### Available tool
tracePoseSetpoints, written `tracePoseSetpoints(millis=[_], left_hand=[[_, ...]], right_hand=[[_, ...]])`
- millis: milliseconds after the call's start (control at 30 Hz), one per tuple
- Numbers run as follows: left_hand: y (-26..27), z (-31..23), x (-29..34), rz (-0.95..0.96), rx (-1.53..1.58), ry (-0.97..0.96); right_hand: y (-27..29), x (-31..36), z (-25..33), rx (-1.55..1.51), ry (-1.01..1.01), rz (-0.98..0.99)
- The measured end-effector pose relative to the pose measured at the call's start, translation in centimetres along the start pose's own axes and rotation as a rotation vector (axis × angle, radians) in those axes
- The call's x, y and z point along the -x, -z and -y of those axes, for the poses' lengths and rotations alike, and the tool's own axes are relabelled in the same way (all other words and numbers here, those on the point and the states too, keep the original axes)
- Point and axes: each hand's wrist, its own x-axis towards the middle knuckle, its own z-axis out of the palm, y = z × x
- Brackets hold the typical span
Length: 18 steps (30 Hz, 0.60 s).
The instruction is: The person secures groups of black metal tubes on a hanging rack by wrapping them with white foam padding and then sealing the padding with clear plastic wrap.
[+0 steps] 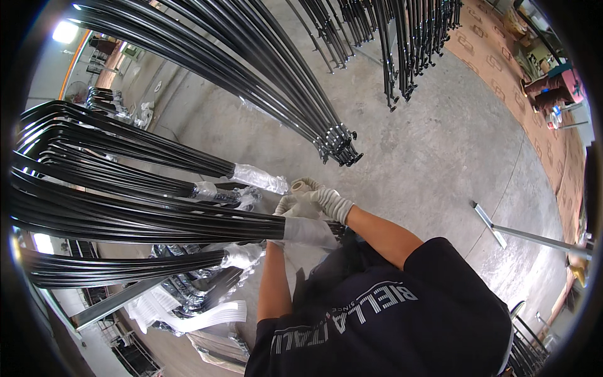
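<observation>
Grasping film roll (pixel 298 186), right hand (pixel 325 197); left hand (pixel 285 205) half-hidden behind tubes (pixel 251 226), grip unclear.

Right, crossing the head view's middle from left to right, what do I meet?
Bent black tubes, translucent plastic wrap, gloved left hand, gloved right hand, right forearm, metal crossbar on the floor.

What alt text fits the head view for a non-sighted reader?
A gloved right hand grips what looks like a roll of film, the gloved left hand beside it, near a plastic-wrapped black tube bundle; more black tubes fill the left and top.
</observation>
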Motion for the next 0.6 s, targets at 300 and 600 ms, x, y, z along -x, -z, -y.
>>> tracePoseSetpoints(millis=[300, 600], left_hand=[[-1.8, -0.5, 0.2, -0.179, -0.075, 0.028], [1.7, 2.3, 0.2, -0.208, -0.222, -0.053]], right_hand=[[0.2, -0.3, -0.4, -0.016, -0.048, -0.093], [0.8, -0.2, -0.1, -0.099, -0.132, -0.1]])
